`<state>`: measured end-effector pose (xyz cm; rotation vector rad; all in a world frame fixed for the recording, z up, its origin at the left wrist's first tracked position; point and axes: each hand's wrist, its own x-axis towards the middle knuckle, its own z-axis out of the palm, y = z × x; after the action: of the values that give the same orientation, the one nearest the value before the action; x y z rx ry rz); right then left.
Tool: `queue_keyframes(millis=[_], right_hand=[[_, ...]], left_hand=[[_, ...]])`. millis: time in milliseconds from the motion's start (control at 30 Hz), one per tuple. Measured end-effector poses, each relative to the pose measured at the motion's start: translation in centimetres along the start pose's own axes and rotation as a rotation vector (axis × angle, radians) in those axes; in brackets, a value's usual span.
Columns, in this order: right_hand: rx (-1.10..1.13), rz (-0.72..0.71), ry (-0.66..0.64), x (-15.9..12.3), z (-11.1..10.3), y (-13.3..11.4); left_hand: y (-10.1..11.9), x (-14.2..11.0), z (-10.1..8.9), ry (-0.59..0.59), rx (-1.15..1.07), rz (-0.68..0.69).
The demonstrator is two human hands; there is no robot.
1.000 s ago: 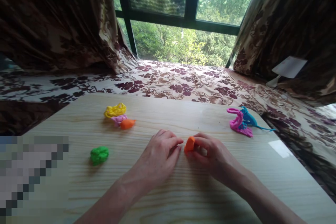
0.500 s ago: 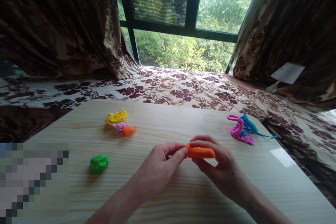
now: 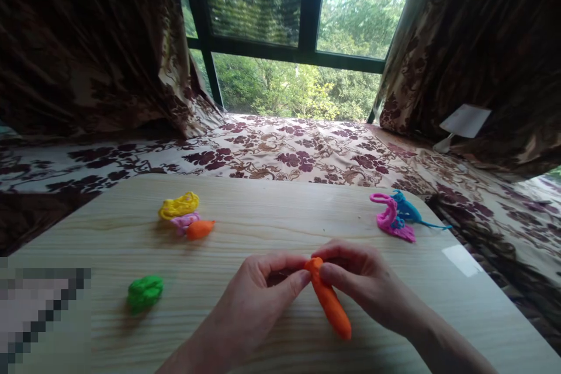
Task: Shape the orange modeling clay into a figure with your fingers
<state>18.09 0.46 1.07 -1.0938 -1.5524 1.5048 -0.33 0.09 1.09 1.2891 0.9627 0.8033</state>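
An orange roll of modelling clay (image 3: 331,304) slants toward me above the table, its rounded thick end nearest me. My left hand (image 3: 258,298) pinches its far end between thumb and fingers. My right hand (image 3: 363,280) grips the same end from the other side, thumb pressed on top and fingers behind. Some fingertips are hidden behind the clay. To the left of my hands lies a crumpled green clay lump (image 3: 145,293). Farther back sit a yellow clay piece (image 3: 179,205), a pale pink one (image 3: 184,222) and a smaller orange one (image 3: 200,229), touching each other.
On the right of the wooden table (image 3: 263,204) a curled magenta clay piece (image 3: 390,222) lies against a blue one (image 3: 407,208) with a thin tail. A small white lamp (image 3: 465,121) stands on the flowered cloth (image 3: 298,146) beyond. The lower left corner is pixelated.
The orange roll has swung from lying crosswise to pointing down toward me. My right hand has shifted from its side to its far end. The view has turned slightly right.
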Motion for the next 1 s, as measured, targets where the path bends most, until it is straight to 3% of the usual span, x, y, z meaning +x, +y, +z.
queue_keyframes(millis=[300,533,733,1000], right_hand=[[-0.089,-0.144,0.116,0.0,0.4,1.2],[-0.041,-0.048,0.12,0.1,-0.3,-0.2],[0.098,-0.012,0.048,0.2,-0.1,0.3],[0.068,-0.053,0.02,0.1,0.2,0.7]], left_hand=[[-0.8,0.0,-0.2,-0.047,-0.003,-0.082],[-0.6,0.2,-0.2,-0.016,-0.132,-0.123],[-0.4,0.3,-0.2,0.031,-0.116,-0.106],[-0.2,0.1,0.0,0.018,-0.146,-0.103]])
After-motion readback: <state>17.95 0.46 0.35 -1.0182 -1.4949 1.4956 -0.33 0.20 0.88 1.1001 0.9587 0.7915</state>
